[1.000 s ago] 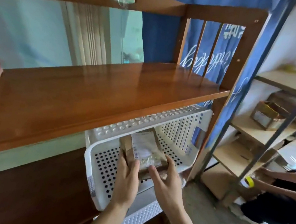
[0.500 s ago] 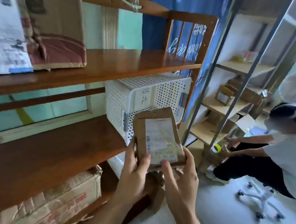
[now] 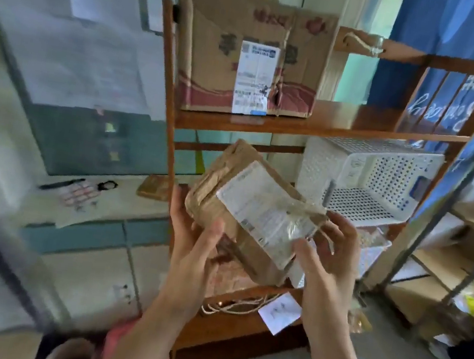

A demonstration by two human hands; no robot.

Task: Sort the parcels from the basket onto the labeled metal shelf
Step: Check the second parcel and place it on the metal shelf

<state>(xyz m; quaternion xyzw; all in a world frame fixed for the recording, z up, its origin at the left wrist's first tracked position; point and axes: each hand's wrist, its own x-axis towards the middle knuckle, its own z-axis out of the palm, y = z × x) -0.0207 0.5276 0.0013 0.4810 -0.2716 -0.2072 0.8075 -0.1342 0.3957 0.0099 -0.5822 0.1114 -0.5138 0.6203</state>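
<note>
Head view: brown paper parcel (image 3: pixel 243 208), centre frame, label up for reading.
Left hand (image 3: pixel 193 234): fingers wrapped under parcel's lower-left end.
Right hand (image 3: pixel 331 251): fingers curled, pinching right edge.

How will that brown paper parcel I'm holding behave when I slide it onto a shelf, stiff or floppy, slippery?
The brown paper parcel looks crumpled and soft-cornered, so it probably flexes rather than staying rigid. Its shipping label sits under glossy clear tape, likely slick against fingers. The left hand and right hand hold it at the edges, suggesting it is fairly light.
</note>
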